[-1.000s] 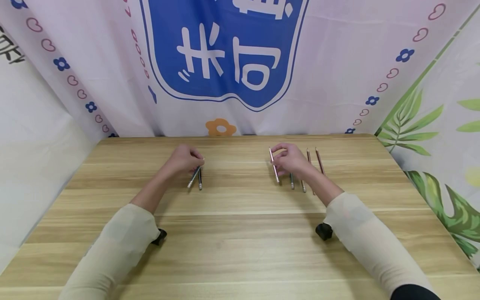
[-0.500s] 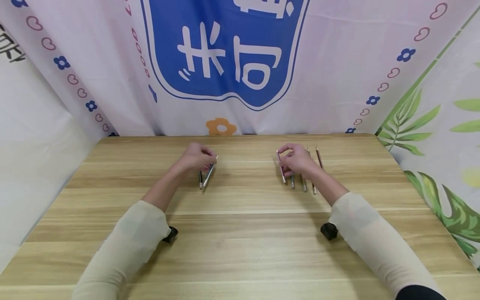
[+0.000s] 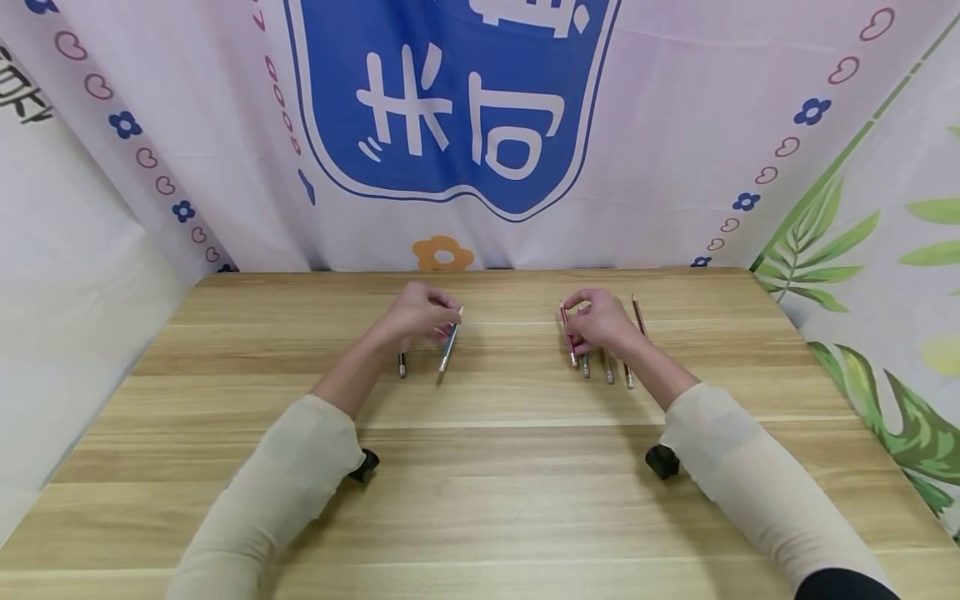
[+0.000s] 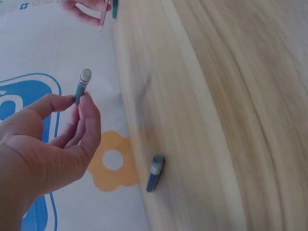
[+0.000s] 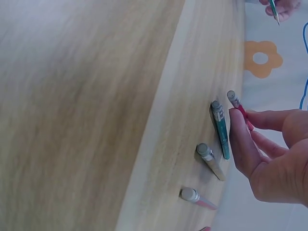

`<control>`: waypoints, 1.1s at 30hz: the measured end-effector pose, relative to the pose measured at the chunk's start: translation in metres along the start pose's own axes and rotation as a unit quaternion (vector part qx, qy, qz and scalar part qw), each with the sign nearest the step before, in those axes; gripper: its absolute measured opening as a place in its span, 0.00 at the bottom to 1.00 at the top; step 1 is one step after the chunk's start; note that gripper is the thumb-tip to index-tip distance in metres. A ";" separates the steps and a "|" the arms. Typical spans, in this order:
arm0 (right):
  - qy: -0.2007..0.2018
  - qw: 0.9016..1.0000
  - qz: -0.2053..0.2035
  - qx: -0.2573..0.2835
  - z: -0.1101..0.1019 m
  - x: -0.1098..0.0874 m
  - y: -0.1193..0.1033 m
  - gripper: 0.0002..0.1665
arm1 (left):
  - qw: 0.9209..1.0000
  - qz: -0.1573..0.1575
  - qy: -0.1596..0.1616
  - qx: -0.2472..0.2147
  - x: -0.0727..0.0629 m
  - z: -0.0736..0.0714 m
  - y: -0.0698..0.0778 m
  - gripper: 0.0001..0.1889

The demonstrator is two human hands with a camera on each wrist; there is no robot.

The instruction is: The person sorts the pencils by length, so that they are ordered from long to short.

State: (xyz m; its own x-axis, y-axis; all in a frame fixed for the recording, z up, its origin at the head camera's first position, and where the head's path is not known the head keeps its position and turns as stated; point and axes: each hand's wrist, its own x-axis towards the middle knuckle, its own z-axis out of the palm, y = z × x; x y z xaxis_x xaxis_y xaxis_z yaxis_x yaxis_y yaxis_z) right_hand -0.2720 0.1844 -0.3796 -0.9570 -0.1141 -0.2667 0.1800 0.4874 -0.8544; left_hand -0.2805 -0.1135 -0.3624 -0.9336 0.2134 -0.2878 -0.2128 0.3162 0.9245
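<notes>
My left hand [image 3: 424, 315] pinches a teal pencil [image 3: 450, 348] between thumb and fingers, its eraser end toward me and its tip slanting away to the right. A dark pencil [image 3: 402, 365] lies on the table just left of it, partly behind the hand; its eraser end shows in the left wrist view. My right hand [image 3: 597, 320] pinches a red pencil [image 3: 568, 335] by its middle. Right beside that, a green pencil [image 5: 221, 129] lies on the wood, with a tan pencil [image 5: 210, 161] and a pink-red pencil [image 5: 198, 198] farther along the row.
One more reddish pencil [image 3: 638, 312] lies at the right end of the row, behind the right wrist. The wooden table [image 3: 480, 492] ends at a hanging printed curtain [image 3: 645, 167]. Black wrist devices [image 3: 663, 461] sit under both forearms.
My left hand has carried the teal pencil rightward, away from the dark pencil. The right hand, holding the red pencil, has shifted slightly right, closer to the row.
</notes>
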 end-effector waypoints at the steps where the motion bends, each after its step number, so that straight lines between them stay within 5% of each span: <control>1: 0.001 1.000 0.000 -0.003 0.000 0.000 0.000 0.25 | 1.000 0.001 -0.002 -0.003 0.001 0.002 0.000 0.09; 19: 0.027 0.996 -0.025 -0.083 0.002 0.003 0.000 0.24 | 1.000 0.001 -0.014 -0.026 0.012 0.029 0.008 0.09; 26: 0.032 0.987 -0.042 -0.151 0.008 0.004 -0.004 0.26 | 0.999 0.009 -0.024 -0.031 0.011 0.033 0.012 0.10; 33: 0.027 0.975 -0.047 -0.216 0.013 0.002 -0.007 0.16 | 0.999 0.007 -0.032 -0.029 0.010 0.037 0.016 0.08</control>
State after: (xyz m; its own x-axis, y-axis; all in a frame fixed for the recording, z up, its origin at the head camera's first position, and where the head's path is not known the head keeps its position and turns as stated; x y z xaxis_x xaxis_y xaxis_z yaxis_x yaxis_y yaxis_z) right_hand -0.2719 0.1698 -0.3795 -0.9774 -0.1350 -0.1628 -0.0096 0.7972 -0.6036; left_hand -0.2824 -0.0721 -0.3601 -0.9165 0.2777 -0.2878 -0.2171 0.2588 0.9412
